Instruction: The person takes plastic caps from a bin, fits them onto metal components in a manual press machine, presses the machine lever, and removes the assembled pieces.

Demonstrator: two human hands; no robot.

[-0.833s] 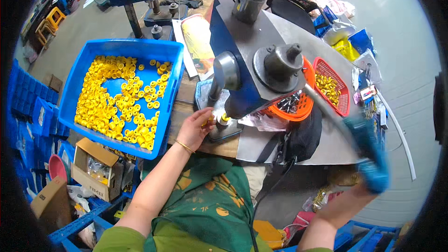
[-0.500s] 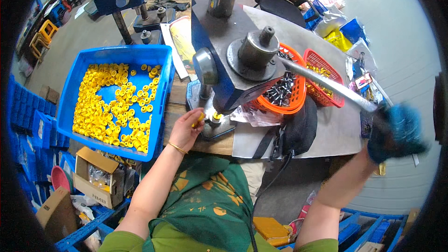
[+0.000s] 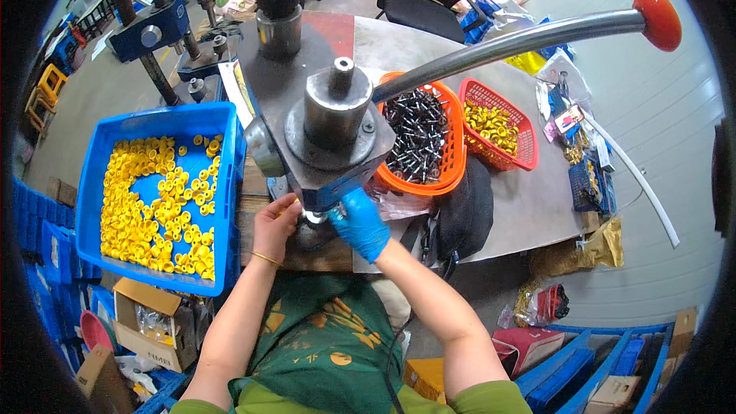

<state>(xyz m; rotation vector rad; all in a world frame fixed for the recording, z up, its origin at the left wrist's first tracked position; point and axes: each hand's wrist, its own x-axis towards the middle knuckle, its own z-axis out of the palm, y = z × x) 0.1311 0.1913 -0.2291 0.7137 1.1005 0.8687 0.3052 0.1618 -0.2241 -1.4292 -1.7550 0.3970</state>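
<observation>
A grey hand press [image 3: 330, 123] stands on the bench in front of me. Its long lever [image 3: 506, 38] with a red knob [image 3: 657, 18] points up to the right, with no hand on it. My left hand [image 3: 274, 226] is at the die under the press head, fingers curled on a small yellow cap [image 3: 294, 201] that barely shows. My right hand [image 3: 360, 222], in a blue glove, reaches into the same spot from the right. Its fingertips are hidden under the press head. A blue tray [image 3: 153, 116] of loose yellow caps [image 3: 153, 207] lies to my left.
An orange basket [image 3: 452, 176] of dark screws and a red basket [image 3: 529, 149] of yellow parts sit right of the press. A black bag [image 3: 468, 211] hangs off the bench edge. Another press [image 3: 153, 27] stands back left. A cardboard box [image 3: 149, 322] and blue crates are on the floor.
My right hand has let go of the lever and come in to the die beside my left hand. The lever has swung back up to the right. My left hand stays at the die.
</observation>
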